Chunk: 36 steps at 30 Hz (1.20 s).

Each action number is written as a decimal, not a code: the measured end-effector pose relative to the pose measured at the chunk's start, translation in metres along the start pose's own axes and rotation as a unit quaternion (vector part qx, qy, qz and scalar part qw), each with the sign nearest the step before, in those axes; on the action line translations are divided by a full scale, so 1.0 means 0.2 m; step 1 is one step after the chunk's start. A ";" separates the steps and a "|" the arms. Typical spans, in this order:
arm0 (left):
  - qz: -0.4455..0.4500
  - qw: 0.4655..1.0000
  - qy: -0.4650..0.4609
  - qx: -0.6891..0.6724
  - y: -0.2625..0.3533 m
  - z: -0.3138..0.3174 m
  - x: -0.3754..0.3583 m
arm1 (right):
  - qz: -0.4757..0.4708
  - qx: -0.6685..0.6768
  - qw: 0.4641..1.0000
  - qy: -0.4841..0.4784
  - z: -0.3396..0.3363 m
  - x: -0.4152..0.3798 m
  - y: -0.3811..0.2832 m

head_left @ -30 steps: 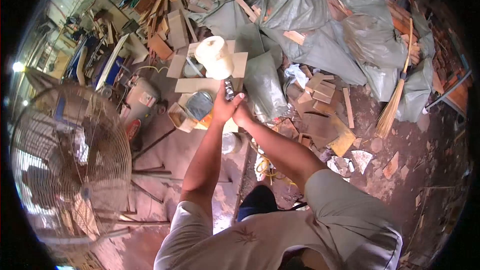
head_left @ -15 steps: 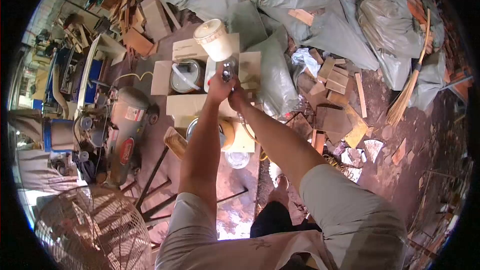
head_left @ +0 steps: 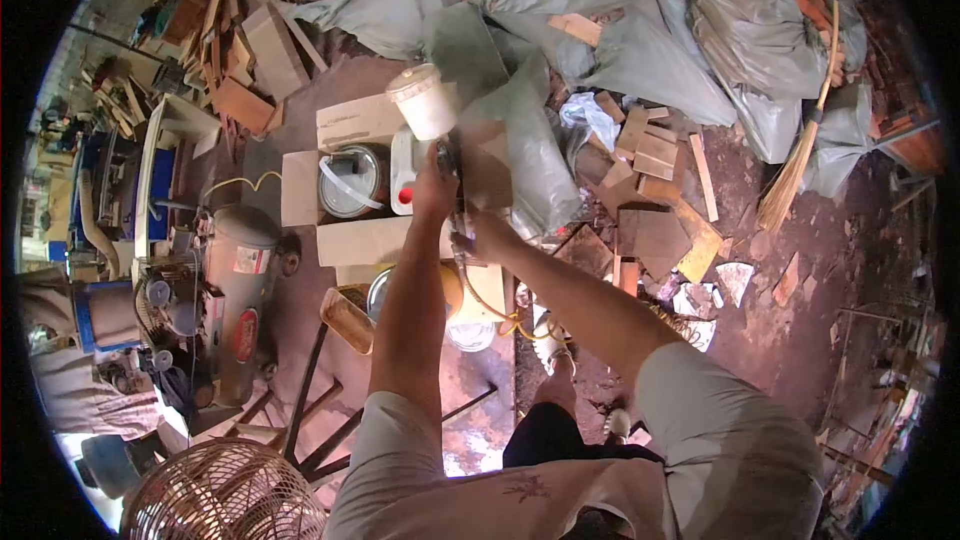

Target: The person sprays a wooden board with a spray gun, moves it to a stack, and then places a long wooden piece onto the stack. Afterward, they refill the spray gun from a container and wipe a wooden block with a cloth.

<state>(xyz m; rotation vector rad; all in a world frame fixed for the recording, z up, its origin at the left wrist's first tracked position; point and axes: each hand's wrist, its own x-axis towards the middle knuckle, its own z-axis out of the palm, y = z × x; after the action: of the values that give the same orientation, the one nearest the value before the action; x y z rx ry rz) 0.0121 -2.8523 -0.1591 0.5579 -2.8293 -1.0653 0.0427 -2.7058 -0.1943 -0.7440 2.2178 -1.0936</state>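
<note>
A spray gun (head_left: 447, 156) with a large off-white cup (head_left: 422, 105) on top is gripped by my left hand (head_left: 434, 192), whose fingers wrap its handle. Just below and to the right, my right hand (head_left: 487, 237) closes around the air hose (head_left: 466, 278) that hangs from the gun. Under the gun stands an open cardboard box (head_left: 365, 242). It holds a round metal can (head_left: 350, 185) with a pale strip across its lid and a white jug (head_left: 402, 162) with a red cap. My left forearm partly covers a yellowish container (head_left: 452, 292) nearer to me.
An air compressor (head_left: 245, 270) stands to the left, with a round fan cage (head_left: 225, 495) at the lower left. Grey sheets (head_left: 600, 70) and scrap wood (head_left: 655, 155) lie ahead. A straw broom (head_left: 795, 175) leans at the right. Yellow coiled hose (head_left: 520, 325) lies near my foot.
My right hand has come away from the gun, down onto the hose. My left hand still holds the gun. The view has shifted, so the surroundings appear further left.
</note>
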 end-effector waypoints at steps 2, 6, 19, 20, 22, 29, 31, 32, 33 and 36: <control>0.007 1.000 0.004 -0.002 0.00 0.04 -0.01 | -0.030 0.036 0.998 0.047 -0.05 -0.36 0.10; 0.043 0.998 0.010 -0.039 0.01 0.09 0.00 | 0.089 0.163 0.981 0.048 -0.03 -1.19 0.78; 0.238 0.971 0.013 0.035 0.45 0.44 -0.77 | 0.506 -0.003 0.817 0.277 -0.66 -3.19 1.20; 0.240 0.970 -0.030 -0.038 0.61 0.53 -0.94 | 0.475 -0.031 0.827 0.300 -0.60 -3.36 1.33; 0.234 0.960 -0.150 0.039 0.58 0.86 -1.11 | 0.503 0.000 0.798 0.333 -0.56 -3.67 1.36; 0.338 0.901 -0.263 -0.073 1.72 1.59 -2.07 | 0.521 0.025 0.683 0.511 -0.39 -5.12 1.35; 0.390 0.861 -0.308 -0.106 2.10 1.83 -2.32 | 0.558 0.052 0.584 0.587 -0.30 -5.59 1.31; 0.415 0.833 -0.341 -0.130 2.26 1.92 -2.44 | 0.561 0.041 0.529 0.635 -0.21 -5.82 1.36; 0.418 0.826 -0.369 -0.084 2.44 2.01 -2.56 | 0.560 0.030 0.474 0.678 -0.13 -6.01 1.40; 0.449 0.800 -0.395 -0.048 2.86 2.34 -2.80 | 0.577 0.045 0.375 0.724 0.03 -6.47 1.36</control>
<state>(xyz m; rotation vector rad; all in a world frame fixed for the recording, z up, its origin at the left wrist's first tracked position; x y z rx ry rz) 0.2693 -1.9629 -0.1076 -1.4383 -2.8819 -1.3394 0.8824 -1.6858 -0.1238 2.5521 2.4457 -0.8677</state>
